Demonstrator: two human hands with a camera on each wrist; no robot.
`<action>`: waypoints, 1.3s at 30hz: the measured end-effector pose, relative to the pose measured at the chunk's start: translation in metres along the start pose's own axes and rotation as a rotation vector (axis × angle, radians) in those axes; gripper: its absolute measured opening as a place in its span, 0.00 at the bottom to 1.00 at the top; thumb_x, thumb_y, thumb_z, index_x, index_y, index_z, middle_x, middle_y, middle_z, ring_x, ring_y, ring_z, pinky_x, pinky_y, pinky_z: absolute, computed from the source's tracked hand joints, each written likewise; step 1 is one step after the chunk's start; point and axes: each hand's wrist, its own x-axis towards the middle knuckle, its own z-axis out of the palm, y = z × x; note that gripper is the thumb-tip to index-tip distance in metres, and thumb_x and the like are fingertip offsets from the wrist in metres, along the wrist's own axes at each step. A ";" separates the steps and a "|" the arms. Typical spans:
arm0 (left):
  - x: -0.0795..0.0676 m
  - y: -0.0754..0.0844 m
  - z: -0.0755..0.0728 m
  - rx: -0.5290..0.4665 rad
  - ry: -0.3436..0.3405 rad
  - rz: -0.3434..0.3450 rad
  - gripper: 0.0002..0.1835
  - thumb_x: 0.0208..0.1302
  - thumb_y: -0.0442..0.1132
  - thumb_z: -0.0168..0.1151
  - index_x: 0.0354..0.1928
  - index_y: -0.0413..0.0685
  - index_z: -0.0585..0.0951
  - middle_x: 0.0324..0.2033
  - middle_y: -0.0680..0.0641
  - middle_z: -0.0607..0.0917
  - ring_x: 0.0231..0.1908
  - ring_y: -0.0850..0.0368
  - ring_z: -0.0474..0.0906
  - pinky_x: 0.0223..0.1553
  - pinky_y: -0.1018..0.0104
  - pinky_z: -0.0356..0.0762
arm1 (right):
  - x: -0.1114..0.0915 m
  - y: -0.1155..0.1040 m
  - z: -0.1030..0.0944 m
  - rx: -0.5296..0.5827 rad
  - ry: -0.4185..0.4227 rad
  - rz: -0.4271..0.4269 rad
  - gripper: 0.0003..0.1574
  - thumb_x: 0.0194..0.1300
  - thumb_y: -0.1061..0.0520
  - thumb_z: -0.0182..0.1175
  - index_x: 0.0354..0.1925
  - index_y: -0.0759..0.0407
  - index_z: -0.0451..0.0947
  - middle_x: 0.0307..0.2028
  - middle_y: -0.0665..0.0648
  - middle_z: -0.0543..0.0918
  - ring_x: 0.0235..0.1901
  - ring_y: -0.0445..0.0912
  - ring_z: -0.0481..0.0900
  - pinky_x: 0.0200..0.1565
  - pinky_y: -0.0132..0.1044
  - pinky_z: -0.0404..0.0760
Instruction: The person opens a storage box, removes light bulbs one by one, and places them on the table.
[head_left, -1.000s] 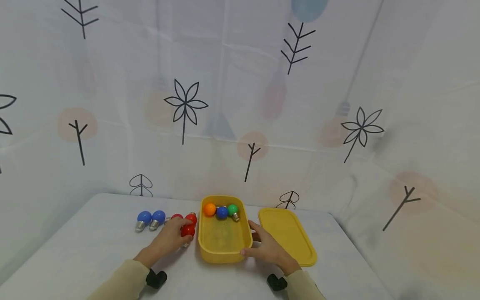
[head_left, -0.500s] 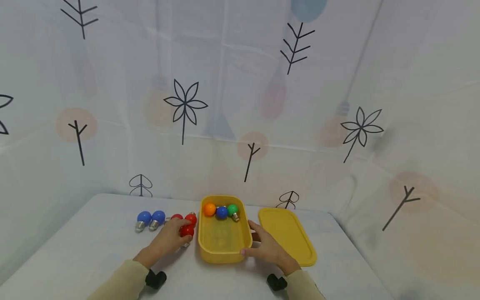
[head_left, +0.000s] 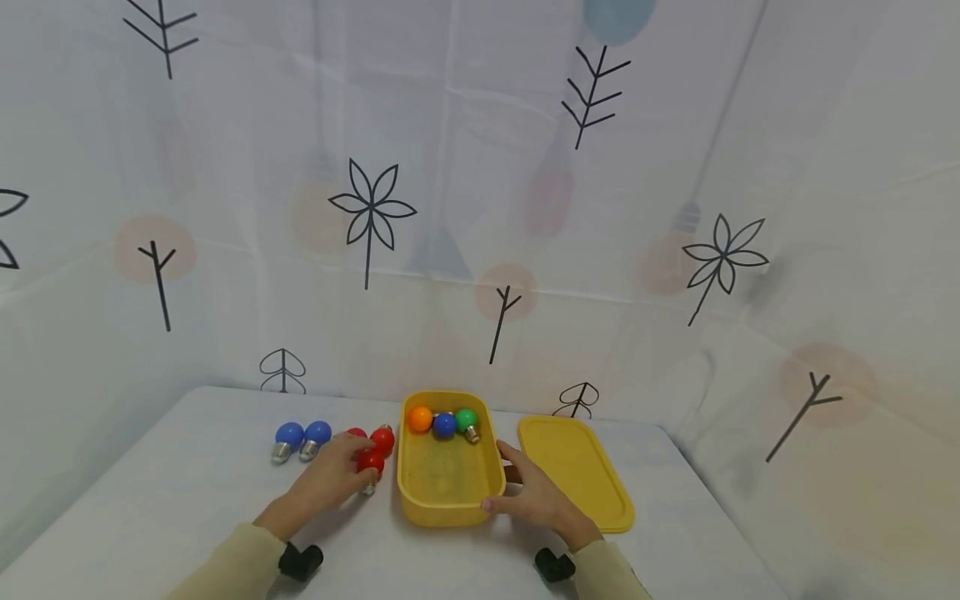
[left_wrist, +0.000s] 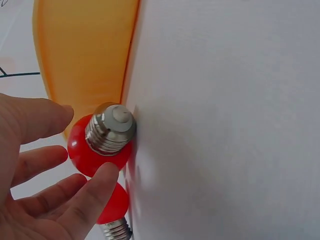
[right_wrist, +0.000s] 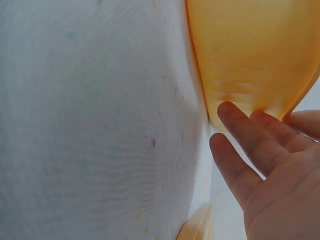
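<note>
My left hand [head_left: 333,473] is at the red light bulbs left of the yellow box [head_left: 450,506]. Its thumb and fingers close around the nearest red bulb [head_left: 371,461]; in the left wrist view that bulb [left_wrist: 80,145] points its metal screw base at the camera. Another red bulb [head_left: 382,439] lies just beyond, and a third [head_left: 356,432] is partly hidden by the hand. My right hand [head_left: 534,493] rests against the box's right side, thumb at the near corner. Its straight fingers lie along the outer wall [right_wrist: 250,55] in the right wrist view.
Inside the box, at its far end, lie an orange bulb [head_left: 420,419], a blue bulb [head_left: 445,426] and a green bulb [head_left: 467,419]. Two blue bulbs [head_left: 289,435] sit at the left. A flat yellow lid [head_left: 577,475] lies to the right. A printed cloth [head_left: 450,208] hangs behind the table.
My left hand has shifted slightly left, and the nearest red bulb has moved left with it, away from the box. The right hand and box have stayed put.
</note>
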 end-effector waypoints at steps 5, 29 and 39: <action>-0.001 0.001 -0.006 0.002 0.018 0.046 0.21 0.54 0.41 0.71 0.51 0.48 0.81 0.41 0.48 0.78 0.39 0.54 0.74 0.41 0.60 0.82 | 0.000 -0.001 0.000 -0.015 0.004 0.013 0.64 0.50 0.37 0.70 0.74 0.52 0.47 0.69 0.55 0.61 0.57 0.49 0.72 0.58 0.56 0.71; 0.030 0.054 -0.006 -0.006 -0.024 0.245 0.20 0.58 0.45 0.69 0.52 0.50 0.81 0.45 0.49 0.78 0.45 0.49 0.76 0.46 0.57 0.80 | 0.001 0.004 -0.001 -0.015 -0.001 -0.003 0.63 0.51 0.37 0.69 0.74 0.52 0.48 0.69 0.55 0.61 0.57 0.50 0.72 0.58 0.56 0.71; 0.054 0.061 0.010 0.017 -0.117 0.370 0.20 0.60 0.45 0.66 0.54 0.48 0.79 0.48 0.49 0.76 0.49 0.54 0.73 0.56 0.55 0.74 | 0.000 -0.001 0.000 -0.029 0.004 0.015 0.63 0.51 0.36 0.69 0.74 0.50 0.48 0.69 0.54 0.61 0.58 0.49 0.72 0.57 0.56 0.72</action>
